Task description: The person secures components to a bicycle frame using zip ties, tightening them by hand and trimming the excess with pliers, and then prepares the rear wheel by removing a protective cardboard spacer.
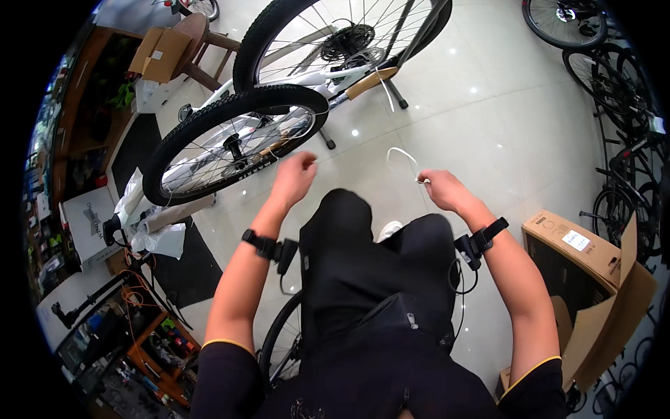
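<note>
Right hand [441, 188] above tiled floor [488, 143], fingers clamped on end of thin white strip [399, 149]; strip's free part curves up and left, apart from bicycle. Left hand [294, 180] just beside black-tyred wheel [233, 145], fingers curled; cannot tell whether tips meet. Wheel tilted alongside white bicycle frame [328, 78]. Open cardboard box [574, 244] right of right forearm.

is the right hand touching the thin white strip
Touching: the head view shows the right hand pinching one end of the thin white strip, with the rest curving away from the fingers.
</note>
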Demonstrator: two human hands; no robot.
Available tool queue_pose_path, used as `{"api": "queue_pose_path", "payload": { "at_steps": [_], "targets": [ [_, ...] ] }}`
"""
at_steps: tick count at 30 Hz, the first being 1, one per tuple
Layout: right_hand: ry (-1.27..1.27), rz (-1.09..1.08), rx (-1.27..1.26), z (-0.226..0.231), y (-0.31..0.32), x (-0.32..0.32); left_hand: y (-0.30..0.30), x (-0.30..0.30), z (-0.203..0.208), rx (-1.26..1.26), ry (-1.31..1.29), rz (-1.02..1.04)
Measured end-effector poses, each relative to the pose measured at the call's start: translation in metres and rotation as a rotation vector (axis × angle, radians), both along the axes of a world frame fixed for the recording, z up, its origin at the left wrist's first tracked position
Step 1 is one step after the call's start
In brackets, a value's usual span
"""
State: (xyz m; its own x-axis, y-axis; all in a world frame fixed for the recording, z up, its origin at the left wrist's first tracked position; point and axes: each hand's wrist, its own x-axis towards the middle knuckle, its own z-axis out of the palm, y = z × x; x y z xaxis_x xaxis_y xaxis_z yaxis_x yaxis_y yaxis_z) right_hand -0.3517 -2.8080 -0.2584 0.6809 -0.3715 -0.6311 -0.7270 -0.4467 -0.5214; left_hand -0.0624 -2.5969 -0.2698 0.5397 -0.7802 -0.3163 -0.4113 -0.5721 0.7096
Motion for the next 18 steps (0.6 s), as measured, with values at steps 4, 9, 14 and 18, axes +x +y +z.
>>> {"api": "queue_pose_path", "payload": {
  "at_steps": [4, 9, 14, 18],
  "targets": [
    [-0.156, 0.048, -0.063, -0.058, -0.010, 0.014, -0.039, 0.011, -0.068, -0.189, -0.270, -0.090],
    [-0.084, -0.039, -0.096, -0.136, -0.020, 0.036, -0.063, 0.046, -0.169, -0.003, -0.713, 0.004],
    [-0.055, -0.380, 0.382, -0.144, -0.021, 0.065, -0.068, 0.077, -0.207, 0.031, -0.572, 0.033],
    [-0.097, -0.587, 0.663, -0.157, -0.031, 0.086, -0.068, 0.076, -0.208, -0.036, -0.491, -0.031]
  ]
}}
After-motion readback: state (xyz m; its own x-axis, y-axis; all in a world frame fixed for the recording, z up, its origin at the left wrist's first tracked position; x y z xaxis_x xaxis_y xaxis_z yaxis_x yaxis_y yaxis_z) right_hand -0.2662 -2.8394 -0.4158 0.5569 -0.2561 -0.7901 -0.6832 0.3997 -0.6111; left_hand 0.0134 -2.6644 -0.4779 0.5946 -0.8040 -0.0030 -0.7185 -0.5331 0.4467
